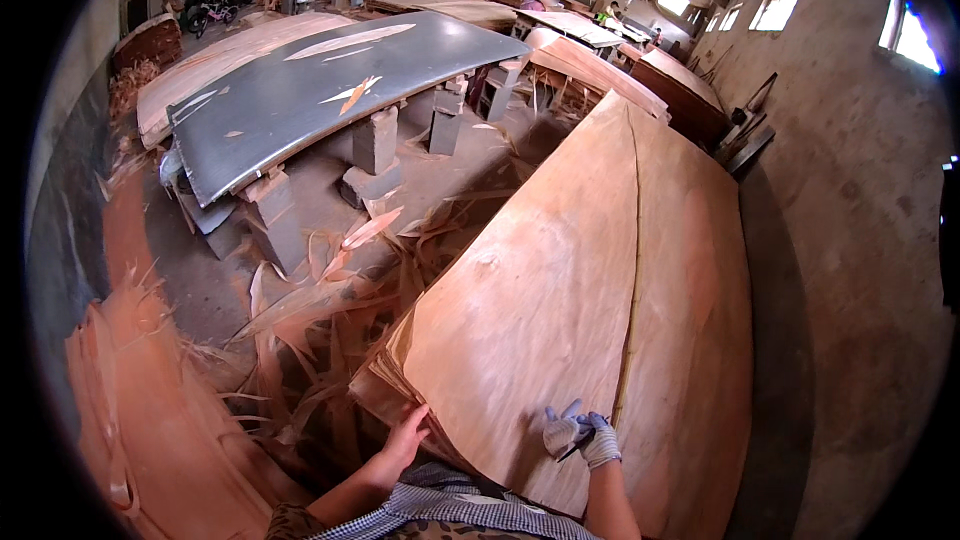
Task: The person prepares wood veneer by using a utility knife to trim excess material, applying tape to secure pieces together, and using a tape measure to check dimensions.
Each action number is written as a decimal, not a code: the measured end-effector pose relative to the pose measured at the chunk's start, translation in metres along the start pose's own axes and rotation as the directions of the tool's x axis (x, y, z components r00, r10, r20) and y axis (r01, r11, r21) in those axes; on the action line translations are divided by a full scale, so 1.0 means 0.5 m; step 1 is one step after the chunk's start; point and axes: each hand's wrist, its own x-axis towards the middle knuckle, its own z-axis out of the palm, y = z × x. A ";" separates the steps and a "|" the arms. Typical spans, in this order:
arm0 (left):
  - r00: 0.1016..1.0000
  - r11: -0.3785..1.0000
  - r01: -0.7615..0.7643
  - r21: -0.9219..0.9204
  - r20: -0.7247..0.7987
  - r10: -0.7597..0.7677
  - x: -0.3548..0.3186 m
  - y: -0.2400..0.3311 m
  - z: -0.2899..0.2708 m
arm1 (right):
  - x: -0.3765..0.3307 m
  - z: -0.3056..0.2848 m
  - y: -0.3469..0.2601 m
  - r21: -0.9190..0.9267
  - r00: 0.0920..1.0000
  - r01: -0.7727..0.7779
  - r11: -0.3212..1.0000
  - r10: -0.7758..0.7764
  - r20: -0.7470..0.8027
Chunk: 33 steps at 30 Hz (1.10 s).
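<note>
A tall stack of thin reddish-brown wood veneer sheets [590,270] lies in front of me, with a long pale seam running down the top sheet. My bare left hand [405,437] rests on the near left edge of the stack, fingers on the sheet edges. My right hand [583,437] wears a light grey glove and grips a small dark blade-like tool, pressed onto the top sheet beside the lower end of the seam.
Veneer scraps [330,310] litter the floor to the left. A dark grey table top on concrete blocks [320,90] stands beyond. More veneer stacks [650,80] and people at tables are at the back. A concrete wall [850,240] runs along the right.
</note>
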 end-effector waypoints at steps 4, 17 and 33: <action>0.999 0.999 0.001 0.034 0.040 -0.003 -0.002 -0.016 -0.001 | -0.006 0.037 -0.029 -0.036 0.996 0.029 0.999 -0.032 -0.080; 0.994 0.987 -0.016 0.163 0.105 -0.002 -0.020 -0.023 0.061 | -0.171 0.269 0.055 -0.914 0.843 0.154 -0.374 -0.432 0.319; 0.916 0.857 -0.365 0.362 0.306 0.261 0.027 -0.015 0.197 | -0.093 0.377 0.054 -0.642 0.927 0.306 0.702 -0.068 0.368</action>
